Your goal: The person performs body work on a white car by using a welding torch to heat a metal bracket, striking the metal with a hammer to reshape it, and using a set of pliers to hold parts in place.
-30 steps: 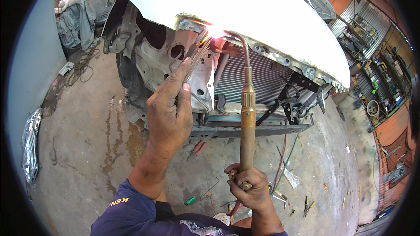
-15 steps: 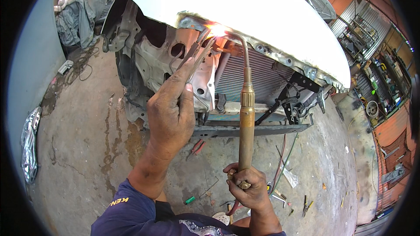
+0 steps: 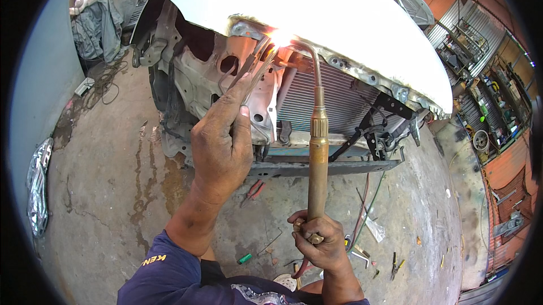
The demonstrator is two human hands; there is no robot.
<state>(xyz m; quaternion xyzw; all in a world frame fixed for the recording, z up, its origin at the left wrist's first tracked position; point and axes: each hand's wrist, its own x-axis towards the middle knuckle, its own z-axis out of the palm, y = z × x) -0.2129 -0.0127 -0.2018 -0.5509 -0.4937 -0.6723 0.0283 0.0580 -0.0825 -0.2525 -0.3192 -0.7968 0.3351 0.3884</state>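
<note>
Left hand (image 3: 222,145) pinching rod (image 3: 251,70), right hand (image 3: 318,243) clenched on torch (image 3: 317,152); flame (image 3: 281,37) near frame top, likely burning panel (image 3: 317,16) or fingers.

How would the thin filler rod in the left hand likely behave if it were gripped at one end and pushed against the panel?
The thin filler rod looks long and very slender, so it would probably flex or bow under a push. The left hand pinches it with fingertips alone, suggesting it is light. Its far end sits at the flame of the brass torch, so it is likely soft and hot there.
</note>
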